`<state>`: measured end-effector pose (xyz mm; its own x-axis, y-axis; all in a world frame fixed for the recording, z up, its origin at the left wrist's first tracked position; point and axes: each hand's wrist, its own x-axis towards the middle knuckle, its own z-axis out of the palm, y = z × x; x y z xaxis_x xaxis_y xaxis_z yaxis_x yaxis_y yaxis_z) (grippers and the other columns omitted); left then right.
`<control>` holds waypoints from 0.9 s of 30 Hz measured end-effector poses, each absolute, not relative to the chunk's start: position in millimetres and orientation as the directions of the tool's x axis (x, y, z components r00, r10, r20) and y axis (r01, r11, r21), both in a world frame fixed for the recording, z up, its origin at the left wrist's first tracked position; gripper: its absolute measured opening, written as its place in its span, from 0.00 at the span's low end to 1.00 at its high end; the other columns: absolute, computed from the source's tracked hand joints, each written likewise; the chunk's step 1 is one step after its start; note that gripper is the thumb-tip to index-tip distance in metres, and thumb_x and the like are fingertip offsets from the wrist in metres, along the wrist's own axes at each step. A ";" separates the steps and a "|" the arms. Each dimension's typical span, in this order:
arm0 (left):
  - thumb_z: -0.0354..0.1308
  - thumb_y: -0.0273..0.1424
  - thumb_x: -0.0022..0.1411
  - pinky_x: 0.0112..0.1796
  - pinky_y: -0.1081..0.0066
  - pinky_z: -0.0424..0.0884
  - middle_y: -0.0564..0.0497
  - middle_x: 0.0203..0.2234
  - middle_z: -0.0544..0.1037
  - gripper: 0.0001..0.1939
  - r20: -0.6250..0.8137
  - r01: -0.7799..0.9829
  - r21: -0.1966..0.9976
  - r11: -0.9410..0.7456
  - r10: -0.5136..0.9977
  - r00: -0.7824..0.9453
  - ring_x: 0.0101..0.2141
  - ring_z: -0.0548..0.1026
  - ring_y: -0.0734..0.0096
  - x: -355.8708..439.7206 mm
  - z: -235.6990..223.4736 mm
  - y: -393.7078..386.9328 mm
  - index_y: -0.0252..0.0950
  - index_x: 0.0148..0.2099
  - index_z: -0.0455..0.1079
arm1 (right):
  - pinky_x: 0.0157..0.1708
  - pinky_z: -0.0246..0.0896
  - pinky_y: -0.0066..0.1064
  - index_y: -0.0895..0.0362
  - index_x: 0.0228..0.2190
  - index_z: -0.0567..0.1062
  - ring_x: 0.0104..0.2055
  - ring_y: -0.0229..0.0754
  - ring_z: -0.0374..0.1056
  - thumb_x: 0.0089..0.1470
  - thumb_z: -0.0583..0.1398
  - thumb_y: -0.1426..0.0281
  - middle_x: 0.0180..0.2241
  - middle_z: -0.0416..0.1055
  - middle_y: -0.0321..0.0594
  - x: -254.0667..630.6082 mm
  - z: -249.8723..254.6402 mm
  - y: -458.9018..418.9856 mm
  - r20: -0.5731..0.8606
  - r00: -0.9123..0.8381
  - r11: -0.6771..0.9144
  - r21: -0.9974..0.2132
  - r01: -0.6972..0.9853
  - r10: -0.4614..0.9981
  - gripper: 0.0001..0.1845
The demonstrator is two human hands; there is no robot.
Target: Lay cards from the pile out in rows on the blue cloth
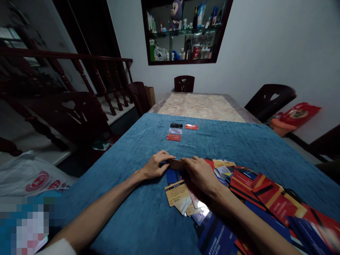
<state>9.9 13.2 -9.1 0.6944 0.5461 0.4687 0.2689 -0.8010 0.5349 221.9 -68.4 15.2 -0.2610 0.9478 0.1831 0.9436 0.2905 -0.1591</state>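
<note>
Both hands meet over the near part of the blue cloth, pinching one plastic card [175, 163] between them. My left hand [156, 165] grips its left end with thumb and fingers. My right hand [200, 173] has its fingers closed on the right end, and hides part of the pile below. A loose heap of cards lies under and right of my right hand, with a gold card [177, 194] and several red cards [247, 189] and blue cards [217, 235]. Farther off, a black card [176, 125], a silvery card [175, 131] and a red card [174, 137] form a column.
Another red card [191, 126] lies right of the column. The blue cloth [127, 148] covers the near table; the patterned tabletop [199, 104] shows beyond. Dark chairs [271, 101] stand around it. A white bag [37, 173] is at left, an orange bin [282, 126] at right.
</note>
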 end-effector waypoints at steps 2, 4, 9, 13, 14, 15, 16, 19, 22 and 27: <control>0.53 0.21 0.60 0.45 0.65 0.73 0.46 0.39 0.76 0.18 0.479 0.266 0.527 -0.807 0.540 0.692 0.42 0.74 0.67 10.4 -10.6 13.3 0.34 0.52 0.72 | 0.39 0.55 0.32 0.54 0.50 0.73 0.41 0.43 0.67 0.63 0.50 0.76 0.39 0.76 0.44 221.6 14.8 -68.4 0.192 -0.269 0.298 -0.145 0.943 0.944 0.18; 0.53 0.21 0.60 0.45 0.65 0.73 0.46 0.39 0.76 0.18 0.485 0.264 0.522 -0.811 0.537 0.691 0.42 0.73 0.67 10.6 -11.8 13.7 0.34 0.52 0.72 | 0.38 0.54 0.32 0.54 0.50 0.73 0.41 0.43 0.67 0.63 0.50 0.76 0.38 0.76 0.43 221.8 13.8 -68.3 0.204 -0.273 0.303 -0.130 0.944 0.940 0.18; 0.53 0.20 0.61 0.44 0.65 0.73 0.46 0.38 0.77 0.17 0.506 0.251 0.519 -0.817 0.531 0.680 0.41 0.73 0.67 11.7 -12.7 13.5 0.33 0.51 0.72 | 0.38 0.52 0.34 0.54 0.51 0.70 0.42 0.45 0.66 0.62 0.53 0.76 0.40 0.76 0.42 222.9 9.3 -68.3 0.251 -0.300 0.328 -0.079 0.941 0.921 0.17; 0.53 0.20 0.61 0.44 0.65 0.72 0.46 0.38 0.77 0.17 0.527 0.252 0.517 -0.818 0.536 0.659 0.41 0.73 0.67 12.8 -11.9 12.7 0.33 0.51 0.72 | 0.40 0.52 0.36 0.56 0.54 0.66 0.44 0.47 0.64 0.59 0.57 0.75 0.44 0.73 0.44 222.5 5.1 -67.9 0.352 -0.299 0.327 -0.021 0.945 0.887 0.21; 0.53 0.20 0.61 0.44 0.65 0.72 0.46 0.38 0.78 0.18 0.530 0.254 0.522 -0.814 0.543 0.651 0.41 0.73 0.67 13.0 -11.6 12.7 0.34 0.52 0.72 | 0.40 0.52 0.36 0.56 0.54 0.66 0.44 0.47 0.63 0.58 0.57 0.75 0.43 0.72 0.45 222.2 4.2 -67.8 0.377 -0.297 0.323 -0.006 0.946 0.877 0.22; 0.54 0.20 0.61 0.44 0.65 0.72 0.46 0.39 0.78 0.18 0.533 0.255 0.529 -0.810 0.551 0.643 0.41 0.73 0.66 13.0 -11.3 12.7 0.34 0.52 0.72 | 0.40 0.52 0.37 0.57 0.54 0.65 0.44 0.47 0.63 0.58 0.57 0.75 0.43 0.71 0.46 222.0 3.4 -67.7 0.398 -0.298 0.322 0.007 0.947 0.868 0.22; 0.54 0.20 0.61 0.44 0.64 0.72 0.46 0.39 0.78 0.18 0.536 0.256 0.534 -0.806 0.557 0.635 0.42 0.74 0.66 13.1 -11.0 12.8 0.34 0.52 0.72 | 0.40 0.52 0.37 0.57 0.54 0.65 0.44 0.48 0.62 0.57 0.57 0.75 0.43 0.71 0.46 221.8 2.8 -67.6 0.417 -0.300 0.322 0.019 0.947 0.858 0.22; 0.54 0.20 0.61 0.45 0.64 0.72 0.45 0.40 0.78 0.18 0.548 0.256 0.536 -0.804 0.563 0.619 0.42 0.74 0.66 12.8 -10.1 13.3 0.35 0.53 0.72 | 0.40 0.51 0.37 0.58 0.53 0.65 0.43 0.48 0.61 0.56 0.57 0.77 0.43 0.70 0.47 221.6 2.2 -67.5 0.458 -0.308 0.322 0.049 0.946 0.834 0.22; 0.54 0.20 0.61 0.46 0.63 0.72 0.45 0.41 0.78 0.19 0.560 0.251 0.532 -0.809 0.558 0.613 0.42 0.74 0.66 12.4 -9.2 13.8 0.35 0.53 0.72 | 0.40 0.51 0.37 0.59 0.51 0.66 0.42 0.48 0.61 0.56 0.56 0.77 0.42 0.70 0.46 222.0 2.8 -67.7 0.469 -0.309 0.315 0.066 0.947 0.827 0.20; 0.54 0.21 0.62 0.46 0.63 0.73 0.46 0.41 0.78 0.19 0.557 0.248 0.546 -0.800 0.568 0.606 0.43 0.74 0.65 12.8 -9.0 13.9 0.36 0.53 0.72 | 0.39 0.50 0.37 0.59 0.50 0.67 0.40 0.47 0.60 0.58 0.55 0.77 0.40 0.70 0.45 222.7 4.1 -68.2 0.474 -0.329 0.333 0.077 0.940 0.817 0.18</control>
<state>12.8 13.9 -9.0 0.6059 0.5676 0.5574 0.2479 -0.8005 0.5457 222.7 -68.2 4.1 -0.3287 0.8167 0.4742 0.9396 0.3335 0.0770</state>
